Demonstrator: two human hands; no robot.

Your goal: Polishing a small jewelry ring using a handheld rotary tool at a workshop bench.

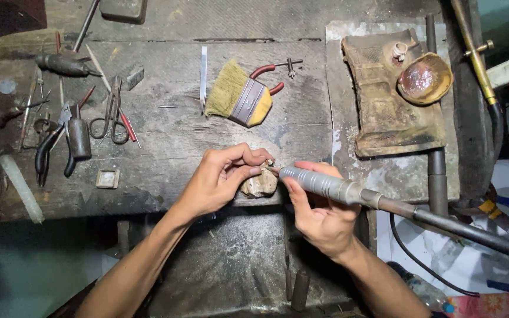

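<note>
A small metal piece (270, 163) is pinched in the left hand (222, 179) over a worn peg (260, 184) at the desk (166, 147) edge, while a grey rotary handpiece (319, 182), tip touching the piece, is gripped by the right hand (319, 215).

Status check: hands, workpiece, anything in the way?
Left hand pinching small piece on bench peg. Right hand holding rotary handpiece, tip at piece. Nothing between them.
</note>
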